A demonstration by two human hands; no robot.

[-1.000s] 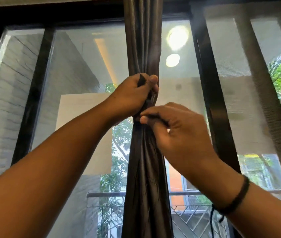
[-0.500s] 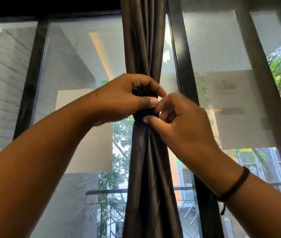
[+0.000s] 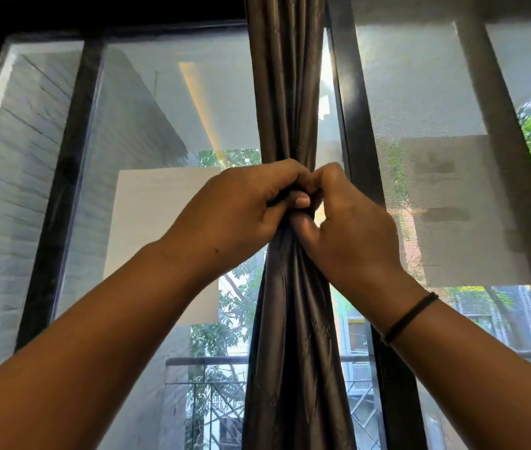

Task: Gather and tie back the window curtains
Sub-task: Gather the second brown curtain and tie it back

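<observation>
My left hand (image 3: 241,212) and right hand (image 3: 351,228) crowd the cinched waist of the curtain (image 3: 290,319), leaving no gap between them, with the dark window frame (image 3: 351,131) close behind on the right, but open room beside each forearm before the glass (image 3: 160,125).

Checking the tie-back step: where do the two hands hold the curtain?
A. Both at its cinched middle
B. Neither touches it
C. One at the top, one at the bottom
A: the left hand and right hand meet, fingers curled round the curtain at its narrowest point.
</observation>
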